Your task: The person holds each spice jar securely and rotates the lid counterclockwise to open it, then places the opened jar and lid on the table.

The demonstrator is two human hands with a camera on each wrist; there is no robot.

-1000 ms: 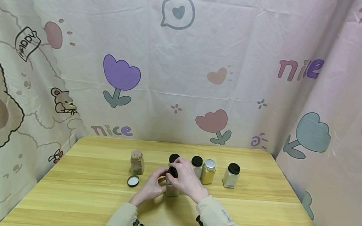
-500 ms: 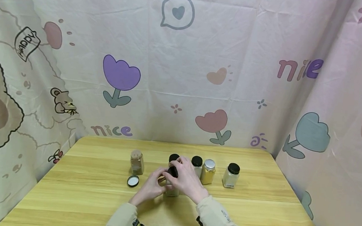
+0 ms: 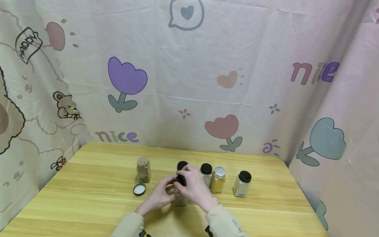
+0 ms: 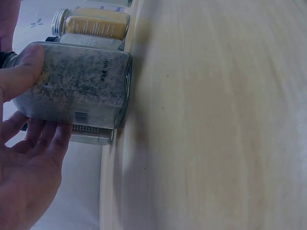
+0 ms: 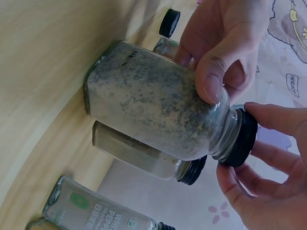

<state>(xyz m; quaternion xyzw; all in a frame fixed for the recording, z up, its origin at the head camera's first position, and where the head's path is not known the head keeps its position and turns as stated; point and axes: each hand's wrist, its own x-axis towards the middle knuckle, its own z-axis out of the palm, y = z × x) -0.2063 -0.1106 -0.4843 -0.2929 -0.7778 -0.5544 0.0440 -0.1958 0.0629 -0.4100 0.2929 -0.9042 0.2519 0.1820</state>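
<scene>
A clear glass spice jar [image 5: 148, 105] with grey, speckled, coarse contents stands upright on the wooden table, centred before me in the head view. Its body is held by my left hand [image 3: 159, 196], the thumb on one face and the fingers on the opposite side, as the left wrist view shows. From above, my right hand [image 3: 197, 189] pinches the jar's black lid [image 5: 242, 139] between thumb and fingers. The lid sits on the neck; whether it is screwed tight I cannot tell.
Behind are black-lidded jars [image 3: 182, 165], a silver-lidded yellow jar [image 3: 218, 182] and, farther right, another black-lidded jar [image 3: 242, 185]. At left stands a brown-filled jar [image 3: 143, 172] without its screw lid. A loose lid [image 3: 139, 189] lies white inside up before it.
The jar stays in place with both hands on it. Any turning of the lid is too slight to make out.
</scene>
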